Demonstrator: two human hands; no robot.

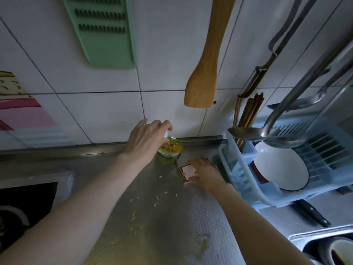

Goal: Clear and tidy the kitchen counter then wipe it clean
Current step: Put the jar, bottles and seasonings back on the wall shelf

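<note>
Item: green snack packet (170,151), upright at the table's (152,217) back edge by the wall. My left hand (145,139) grips its top from the left. My right hand (205,174) lies flat, fingers straight, on a pink sachet (186,172) just right of it.

A green plastic slicer board (103,33) hangs at the upper left on the white tiled wall (162,54). A wooden spatula (205,73) hangs at centre. At the right, a blue dish rack (246,180) holds a white bowl (280,169) and chopsticks (248,113). A black-handled knife (309,213) lies below it.
</note>
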